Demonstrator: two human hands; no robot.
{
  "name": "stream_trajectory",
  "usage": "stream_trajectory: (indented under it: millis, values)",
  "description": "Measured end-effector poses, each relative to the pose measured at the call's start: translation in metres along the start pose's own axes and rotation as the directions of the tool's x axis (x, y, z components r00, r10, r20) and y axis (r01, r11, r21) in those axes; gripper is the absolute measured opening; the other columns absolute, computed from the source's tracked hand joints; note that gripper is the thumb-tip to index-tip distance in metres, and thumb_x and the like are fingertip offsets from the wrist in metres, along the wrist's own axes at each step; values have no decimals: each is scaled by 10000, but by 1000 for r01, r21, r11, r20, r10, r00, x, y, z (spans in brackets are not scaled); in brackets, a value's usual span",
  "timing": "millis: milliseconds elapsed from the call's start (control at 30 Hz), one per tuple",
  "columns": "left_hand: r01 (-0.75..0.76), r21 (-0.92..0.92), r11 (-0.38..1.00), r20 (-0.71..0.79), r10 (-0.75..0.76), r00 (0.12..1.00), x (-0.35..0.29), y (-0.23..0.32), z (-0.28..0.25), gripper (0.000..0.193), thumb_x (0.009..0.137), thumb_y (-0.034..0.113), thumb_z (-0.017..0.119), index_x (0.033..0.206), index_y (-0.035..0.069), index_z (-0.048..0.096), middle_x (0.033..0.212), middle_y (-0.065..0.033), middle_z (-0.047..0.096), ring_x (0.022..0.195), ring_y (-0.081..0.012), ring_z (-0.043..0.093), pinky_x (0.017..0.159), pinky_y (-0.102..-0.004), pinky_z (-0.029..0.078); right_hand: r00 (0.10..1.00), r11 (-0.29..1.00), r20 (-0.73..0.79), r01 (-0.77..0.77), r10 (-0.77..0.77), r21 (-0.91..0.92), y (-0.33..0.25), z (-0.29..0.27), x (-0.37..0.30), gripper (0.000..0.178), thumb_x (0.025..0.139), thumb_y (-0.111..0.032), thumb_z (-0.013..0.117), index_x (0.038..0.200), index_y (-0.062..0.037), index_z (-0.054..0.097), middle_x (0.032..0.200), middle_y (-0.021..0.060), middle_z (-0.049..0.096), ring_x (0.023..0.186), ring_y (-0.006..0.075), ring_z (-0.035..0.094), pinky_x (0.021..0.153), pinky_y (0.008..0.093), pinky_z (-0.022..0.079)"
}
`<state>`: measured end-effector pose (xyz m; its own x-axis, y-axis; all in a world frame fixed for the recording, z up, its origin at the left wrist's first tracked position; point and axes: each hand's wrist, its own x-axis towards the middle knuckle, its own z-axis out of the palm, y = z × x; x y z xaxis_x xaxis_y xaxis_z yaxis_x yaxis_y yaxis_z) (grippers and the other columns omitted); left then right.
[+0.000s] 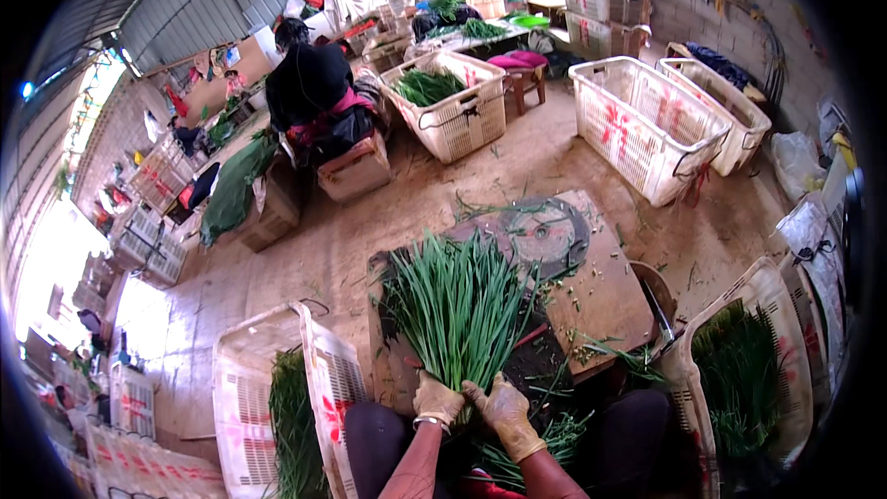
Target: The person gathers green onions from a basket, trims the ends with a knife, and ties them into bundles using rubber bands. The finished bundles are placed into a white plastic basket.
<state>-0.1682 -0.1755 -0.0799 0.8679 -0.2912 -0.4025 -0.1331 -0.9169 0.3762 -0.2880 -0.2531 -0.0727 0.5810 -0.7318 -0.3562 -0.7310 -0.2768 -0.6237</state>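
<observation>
A large bunch of green chives point(457, 305) lies on the low work board, its leaves fanned out away from me and its stem ends toward my lap. My left hand point(438, 400), in a soiled yellowish glove, is closed round the left side of the stems. From the right, my gloved right hand point(506, 416) grips the same bunch near its base, thumb against the stems. Loose chives point(559, 439) lie below my hands, between my knees. Some of the stem ends are hidden by my gloves.
Cut bits litter the wooden board point(605, 305), which carries a round grey disc point(543, 236). Crates with chives stand close at my left point(245, 388) and right point(684, 407). Ahead are a part-filled crate point(462, 129), more white crates point(637, 143) and a seated person point(314, 92).
</observation>
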Motion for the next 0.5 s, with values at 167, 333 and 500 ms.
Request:
stream_trajectory:
  millis: [167,333,500]
  values:
    - [-163,-25,986,-52,161,986,3,-15,20,586,783,335,687,1190,-12,448,1002,-211,645,893,-386,650,828,-440,516,977,996,198,-73,83,-57,-21,-1,23,1206,666,-896,461,1183,192,499,954,312,663,987,400,655,824,450,519]
    - [493,-811,-314,368,381,848,141,-189,106,353,1004,337,411,1244,104,521,941,-92,649,762,-186,595,697,-323,525,989,995,131,77,-68,-65,-92,34,-2,1185,567,-933,517,994,172,551,887,318,667,898,410,680,755,437,544]
    - [-356,-123,927,-265,315,911,11,-77,-2,627,792,313,654,1293,20,415,901,-177,672,838,-395,661,715,-460,536,973,989,229,-25,-9,143,-57,42,6,1085,652,-829,598,1089,162,538,976,319,653,992,394,653,843,414,515]
